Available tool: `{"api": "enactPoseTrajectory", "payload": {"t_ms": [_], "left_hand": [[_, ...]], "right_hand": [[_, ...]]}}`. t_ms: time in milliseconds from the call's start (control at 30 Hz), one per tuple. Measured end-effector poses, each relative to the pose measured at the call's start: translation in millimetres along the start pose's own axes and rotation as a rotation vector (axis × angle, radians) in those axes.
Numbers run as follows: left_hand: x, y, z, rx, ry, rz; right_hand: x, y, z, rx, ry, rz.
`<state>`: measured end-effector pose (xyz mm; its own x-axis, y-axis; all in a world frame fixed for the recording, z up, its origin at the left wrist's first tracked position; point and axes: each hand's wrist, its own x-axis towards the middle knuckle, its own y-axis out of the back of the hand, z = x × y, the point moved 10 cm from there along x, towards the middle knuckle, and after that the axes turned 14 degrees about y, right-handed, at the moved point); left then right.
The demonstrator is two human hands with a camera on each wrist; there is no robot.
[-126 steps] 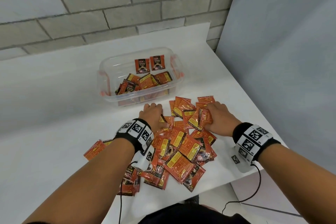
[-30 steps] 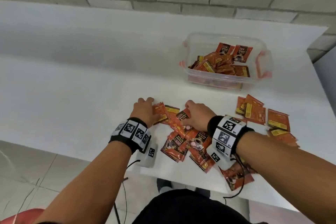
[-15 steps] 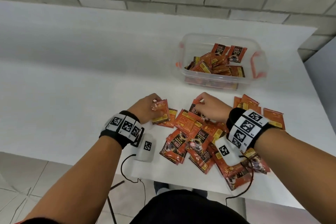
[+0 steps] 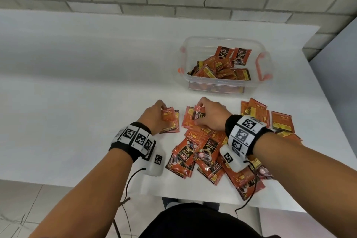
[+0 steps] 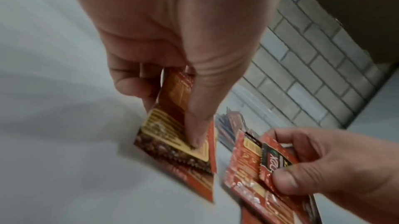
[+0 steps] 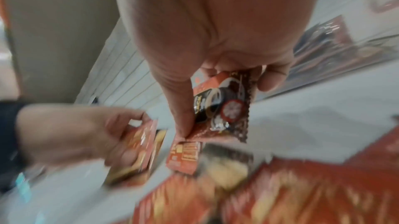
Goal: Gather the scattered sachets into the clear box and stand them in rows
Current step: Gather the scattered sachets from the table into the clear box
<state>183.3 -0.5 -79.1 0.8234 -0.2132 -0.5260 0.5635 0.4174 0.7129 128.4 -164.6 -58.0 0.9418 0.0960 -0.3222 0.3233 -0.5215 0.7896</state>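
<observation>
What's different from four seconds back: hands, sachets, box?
Both hands left the middle of the pile. The left hand now pinches a sachet off the table's left side of the heap; the right hand holds another sachet. The clear box looks unchanged, its sachets mostly lying loose.

"D2X BLACK Coffee" on sachets (image 4: 209, 148)

Both forearms reaching forward and slightly inward, marker-patterned bands on both wrists, left hand (image 4: 154, 117) knuckles up with thumb and fingers pinching a sachet (image 4: 168, 115), right hand (image 4: 211, 116) curled, thumb and fingers gripping 1 sachet (image 4: 199, 115) upright
</observation>
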Motion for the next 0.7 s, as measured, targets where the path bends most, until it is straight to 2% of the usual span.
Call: {"api": "enactPoseTrajectory", "payload": {"t_ms": [100,200,300,400,567,700], "left_hand": [[-6.9,7.9,3.2,-0.107,-0.026,-0.030],[-19.0,4.5,19.8,-0.136,-0.111,-0.094],[-24.8,-23.9,42.2,-0.010,-0.196,-0.203],[-23.5,-55.3,61.0,0.227,-0.260,-0.245],[-15.6,-73.4,76.6,0.472,-0.331,-0.163],[-10.6,-68.6,82.2,0.519,-0.329,-0.056]], "right_hand": [[-12.3,19.1,12.4,0.187,0.001,0.058],[-36.4,17.1,16.8,0.210,0.029,-0.040],[-60.9,-1.2,14.8,0.114,0.041,-0.179],[-68.7,-21.5,15.7,-0.039,0.048,-0.244],[-71.3,-43.1,9.6,-0.196,0.109,-0.262],[-67.6,-41.4,4.0,-0.237,0.132,-0.241]]}}
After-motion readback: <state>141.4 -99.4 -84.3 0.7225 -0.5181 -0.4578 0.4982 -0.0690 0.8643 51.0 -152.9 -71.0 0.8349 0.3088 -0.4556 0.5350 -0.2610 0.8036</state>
